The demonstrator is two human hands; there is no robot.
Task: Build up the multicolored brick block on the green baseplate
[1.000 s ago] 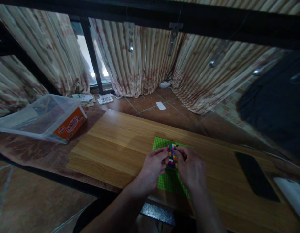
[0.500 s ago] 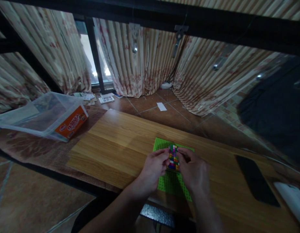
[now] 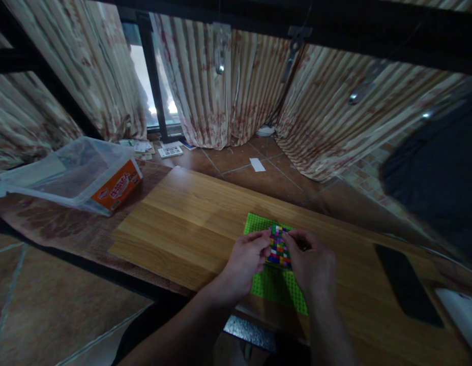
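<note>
A small multicoloured brick block (image 3: 279, 246) stands on a bright green studded baseplate (image 3: 273, 286) lying on a wooden tabletop (image 3: 190, 218). My left hand (image 3: 246, 263) grips the block's left side with curled fingers. My right hand (image 3: 311, 262) closes on its right side, fingertips at the top edge. Both hands hide the block's sides and part of the baseplate.
A clear plastic box (image 3: 74, 175) with an orange label sits at the left on a brown cloth. A dark phone (image 3: 407, 291) lies flat on the table at the right, a white object (image 3: 461, 315) beside it. Curtains, papers and tiled floor lie beyond the table.
The view has shifted slightly, so hands and block sit a little further right. Both hands stay closed on the block over the baseplate.
</note>
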